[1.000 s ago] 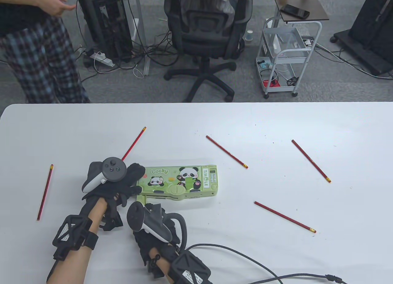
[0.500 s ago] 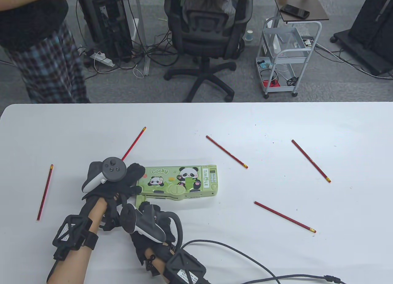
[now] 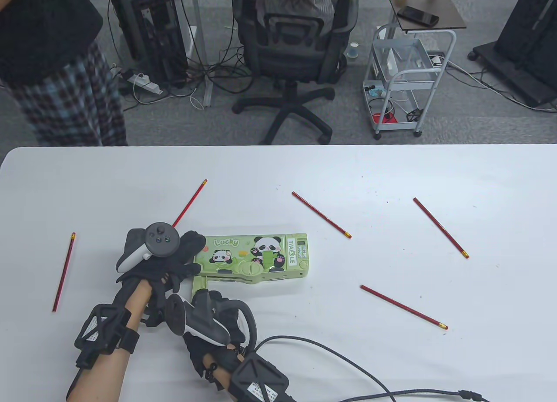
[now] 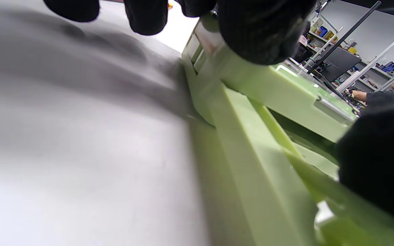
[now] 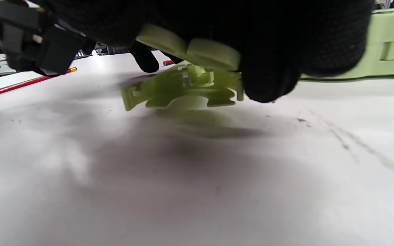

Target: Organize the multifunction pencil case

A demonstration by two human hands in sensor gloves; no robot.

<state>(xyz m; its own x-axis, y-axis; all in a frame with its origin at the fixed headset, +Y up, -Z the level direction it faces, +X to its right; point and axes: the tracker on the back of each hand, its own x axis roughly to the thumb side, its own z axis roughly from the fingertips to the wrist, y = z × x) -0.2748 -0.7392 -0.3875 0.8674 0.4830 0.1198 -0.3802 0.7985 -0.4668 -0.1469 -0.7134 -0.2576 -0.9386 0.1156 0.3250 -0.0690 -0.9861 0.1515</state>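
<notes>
The right hand (image 3: pixel 209 319) has slid left, fingers pinching the green plastic panda pencil case's (image 3: pixel 254 256) pulled-out side tray (image 5: pixel 183 87); left hand (image 3: pixel 169 262) grips the case end, so a compartment is opening

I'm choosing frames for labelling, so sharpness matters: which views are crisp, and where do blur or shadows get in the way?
Table view: evenly lit and sharp, pencil case print legible. Left wrist view: the case is soft, with dark shadow on the table. Right wrist view: the green part is slightly blurred, with broad shadow beneath.
</notes>
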